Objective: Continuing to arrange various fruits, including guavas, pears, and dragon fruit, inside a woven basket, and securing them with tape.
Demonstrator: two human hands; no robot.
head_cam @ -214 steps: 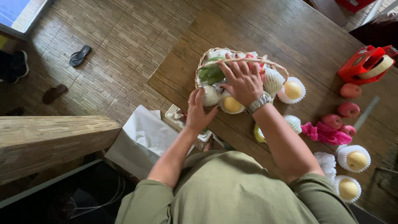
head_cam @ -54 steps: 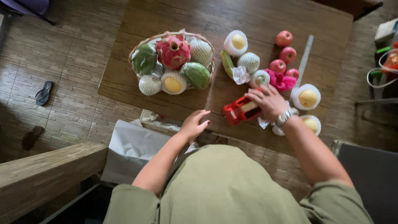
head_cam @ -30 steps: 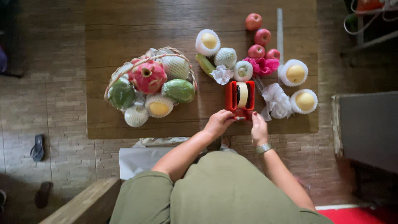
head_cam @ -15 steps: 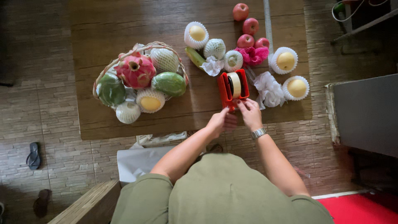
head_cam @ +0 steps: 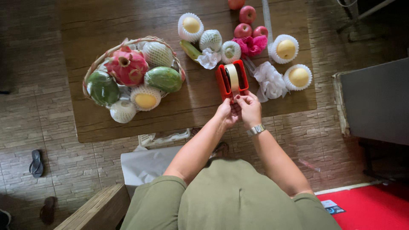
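Top-down view over a floor of brick-patterned tiles, with a low dark wooden table filling the upper middle. A grey cabinet-like block sits at 3 o'clock, a red mat at 5 o'clock, and a wooden bench edge at 7 o'clock. Sandals lie at 8 o'clock on the tiles.

On the table's left half is a woven basket packed with a pink dragon fruit, green mangoes and net-wrapped fruit. At 12 to 1 o'clock there are loose pears in white foam sleeves, red apples and a pink foam net.

The red tape dispenser stands near the table's front edge, just about dead centre. Both hands meet right at its near end: left hand and right hand, fingertips pinched together around the tape end, touching each other. A wristwatch is on the right wrist. A white paper bag sits on the floor just below the table.
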